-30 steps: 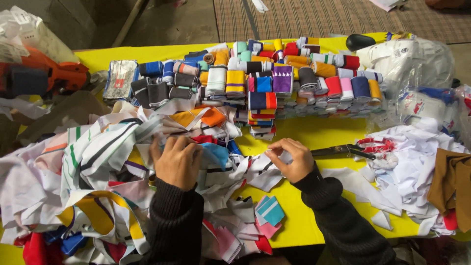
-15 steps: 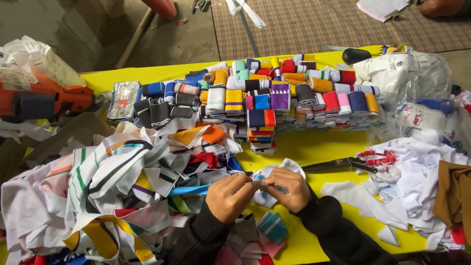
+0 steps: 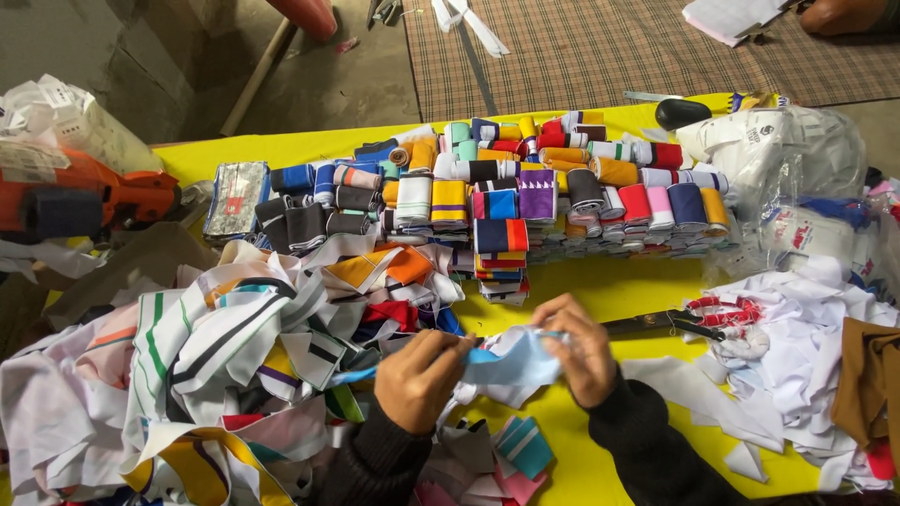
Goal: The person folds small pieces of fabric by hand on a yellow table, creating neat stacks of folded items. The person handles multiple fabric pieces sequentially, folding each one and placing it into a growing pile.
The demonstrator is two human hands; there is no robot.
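Setting: yellow bench [image 3: 619,290] heaped with cloth, seen from above; bare concrete floor and a checked mat [image 3: 600,47] beyond its far edge.
Left hand [image 3: 419,379]: grip closed on the left end of a light blue fabric strip [image 3: 511,367], fingers curled over it, dark sleeve at the wrist.
Right hand [image 3: 581,347]: grip pinched shut on the right end of the same strip, fingertips bent down onto the cloth.
Light blue fabric strip: held between both hands just above the bench, near its front edge, bunched in the middle, a thin tail running left toward the scrap pile.
Scrap pile [image 3: 234,365]: loose striped offcuts in white, green, orange and yellow, filling the left half of the bench and touching the left hand.
Rolled bands [image 3: 525,187]: many small rolls and folded stacks in mixed colours, ranked in rows across the far side of the bench.
Scissors [image 3: 666,323]: lying flat just right of the right hand, blades pointing toward it, handles wrapped in red and white.
White scraps [image 3: 797,356]: a heap on the right, beside a brown cloth [image 3: 867,375].
Plastic bags [image 3: 778,159]: clear, stuffed, at the far right corner.
Orange tool [image 3: 84,201]: at the left edge, near crumpled plastic.
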